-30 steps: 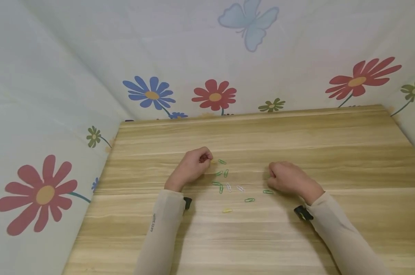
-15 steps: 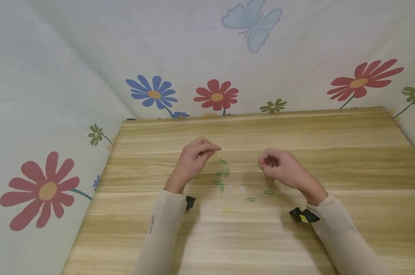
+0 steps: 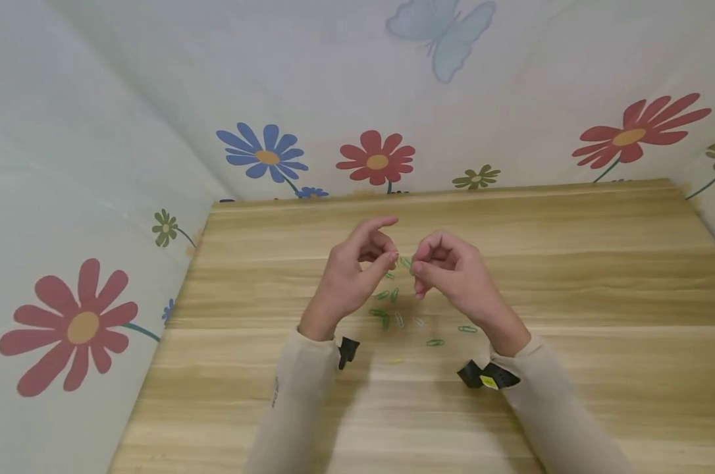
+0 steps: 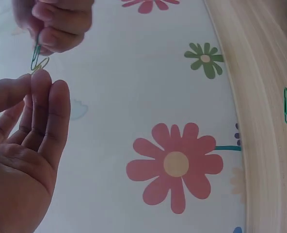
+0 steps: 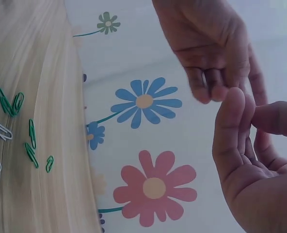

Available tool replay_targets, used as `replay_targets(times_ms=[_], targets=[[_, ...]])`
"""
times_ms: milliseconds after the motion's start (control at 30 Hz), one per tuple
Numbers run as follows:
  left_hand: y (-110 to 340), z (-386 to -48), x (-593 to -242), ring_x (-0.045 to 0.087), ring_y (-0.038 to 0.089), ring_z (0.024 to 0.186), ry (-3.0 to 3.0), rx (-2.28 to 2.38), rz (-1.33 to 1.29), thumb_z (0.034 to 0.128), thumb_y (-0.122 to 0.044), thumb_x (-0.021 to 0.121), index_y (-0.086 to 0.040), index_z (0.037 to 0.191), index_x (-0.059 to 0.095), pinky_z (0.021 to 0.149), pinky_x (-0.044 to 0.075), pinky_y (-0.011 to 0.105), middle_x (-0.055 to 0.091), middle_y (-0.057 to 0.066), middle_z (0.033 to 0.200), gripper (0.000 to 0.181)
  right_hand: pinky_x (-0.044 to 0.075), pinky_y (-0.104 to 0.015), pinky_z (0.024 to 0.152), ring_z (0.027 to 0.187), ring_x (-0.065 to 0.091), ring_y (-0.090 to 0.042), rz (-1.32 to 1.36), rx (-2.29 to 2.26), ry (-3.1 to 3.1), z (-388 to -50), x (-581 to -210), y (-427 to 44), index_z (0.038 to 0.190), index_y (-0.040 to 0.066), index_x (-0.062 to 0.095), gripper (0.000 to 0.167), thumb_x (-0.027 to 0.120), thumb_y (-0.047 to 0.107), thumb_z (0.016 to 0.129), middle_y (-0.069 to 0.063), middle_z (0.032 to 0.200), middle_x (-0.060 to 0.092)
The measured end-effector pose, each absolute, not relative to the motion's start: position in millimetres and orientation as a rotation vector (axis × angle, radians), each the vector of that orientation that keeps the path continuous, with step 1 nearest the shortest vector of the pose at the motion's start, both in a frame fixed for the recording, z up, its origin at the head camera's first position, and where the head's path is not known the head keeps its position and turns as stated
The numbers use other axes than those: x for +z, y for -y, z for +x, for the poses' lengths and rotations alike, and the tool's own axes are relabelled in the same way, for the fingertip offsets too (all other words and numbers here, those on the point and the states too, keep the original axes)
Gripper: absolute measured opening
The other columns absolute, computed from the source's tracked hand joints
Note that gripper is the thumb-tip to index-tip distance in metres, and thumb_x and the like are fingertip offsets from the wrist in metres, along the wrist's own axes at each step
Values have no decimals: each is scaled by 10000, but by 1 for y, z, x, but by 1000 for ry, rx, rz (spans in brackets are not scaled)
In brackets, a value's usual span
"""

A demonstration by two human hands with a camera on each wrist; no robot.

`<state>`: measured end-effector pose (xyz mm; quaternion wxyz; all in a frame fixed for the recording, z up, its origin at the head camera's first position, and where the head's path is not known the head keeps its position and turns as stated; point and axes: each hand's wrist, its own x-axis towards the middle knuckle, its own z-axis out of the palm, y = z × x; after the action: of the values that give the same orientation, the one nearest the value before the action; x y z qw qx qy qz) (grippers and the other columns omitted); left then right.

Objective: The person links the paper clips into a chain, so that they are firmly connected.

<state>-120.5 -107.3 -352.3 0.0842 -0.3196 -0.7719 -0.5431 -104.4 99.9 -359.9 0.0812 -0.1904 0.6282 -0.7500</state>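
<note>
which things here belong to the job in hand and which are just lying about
Job, apparently:
Yellow clip, pinched by left hand
Green clip, pinched by right hand

Lying on the table, possibly spares:
Loose green clips
White clips
Another yellow clip

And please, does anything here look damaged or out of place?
Nothing stands out. Green paper clips and white paper clips lie scattered on the table, none visibly bent; the pinched yellow clip and green clip are partly hidden.
</note>
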Motion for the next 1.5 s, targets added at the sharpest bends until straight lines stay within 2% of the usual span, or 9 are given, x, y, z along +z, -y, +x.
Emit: replay_targets(times_ms=[133,367,700,1233,1500], targets=[[105,-117,-346,637,196,729,2245,-1631,-998,953,59,642,0,1382,500,712,565,319,650,97,916,455,586,-360,585,637,613,-187,-573,-2302,-1844,-103,-360,-100,998,-81,492,96,571,-99,946,-115,821,583],[105,-115,-345,622,129,739,2245,-1618,-1003,952,56,647,8,1358,518,710,562,318,654,100,916,429,582,-334,573,630,606,-181,-619,-2319,-1814,-101,-358,-101,989,-102,479,100,564,-110,935,-107,807,583],[108,-113,-344,634,171,727,2243,-1624,-988,936,72,661,30,1335,526,709,564,321,659,119,923,423,574,-337,576,597,601,-221,-636,-2220,-1883,-99,-357,-99,992,-82,488,96,568,-90,940,-140,797,566],[108,-110,-341,618,145,717,2236,-1643,-1009,918,73,686,19,1322,540,699,557,318,665,115,918,432,562,-313,570,586,586,-210,-599,-2205,-1922,-96,-352,-99,976,-70,484,86,558,-91,940,-140,787,556],[108,-109,-341,574,184,642,2139,-1785,-968,931,81,653,39,1293,542,607,505,289,649,159,919,381,548,-307,552,587,568,-203,-598,-2134,-1906,-95,-351,-99,993,-73,475,88,542,-77,936,-125,803,552]])
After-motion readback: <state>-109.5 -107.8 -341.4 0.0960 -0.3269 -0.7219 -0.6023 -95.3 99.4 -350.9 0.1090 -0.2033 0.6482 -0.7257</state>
